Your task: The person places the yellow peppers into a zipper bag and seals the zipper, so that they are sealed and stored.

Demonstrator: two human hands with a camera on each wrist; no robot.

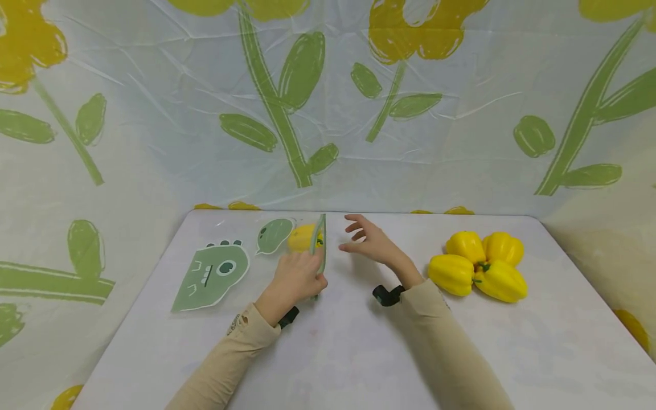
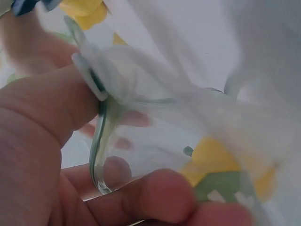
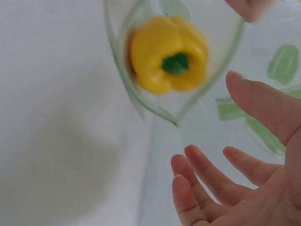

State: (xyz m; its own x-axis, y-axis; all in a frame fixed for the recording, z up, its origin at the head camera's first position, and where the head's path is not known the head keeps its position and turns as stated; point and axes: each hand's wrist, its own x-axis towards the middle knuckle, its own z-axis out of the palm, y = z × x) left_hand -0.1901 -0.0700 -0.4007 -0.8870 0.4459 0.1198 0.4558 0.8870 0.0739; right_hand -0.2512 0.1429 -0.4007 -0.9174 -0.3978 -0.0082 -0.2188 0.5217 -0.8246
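A clear zip bag point(image 1: 212, 282) printed with a green cartoon dinosaur lies toward the table's left, its green-rimmed mouth facing right. My left hand point(image 1: 297, 276) pinches the rim, and in the left wrist view the thumb and fingers are on the clear film. Inside, close to the mouth, is a yellow bell pepper point(image 3: 169, 54) with its green stem facing outward; the right wrist view shows the mouth spread around it. Just right of the opening, my right hand point(image 1: 373, 242) is raised above the table, fingers apart and slightly bent, holding nothing.
Several yellow bell peppers point(image 1: 463, 276) sit clustered on the white table point(image 1: 359, 353), beyond my right forearm. A flower-printed cloth point(image 1: 328, 102) rises behind the table and along its sides. Dark camera mounts point(image 1: 388, 295) are on both wrists.
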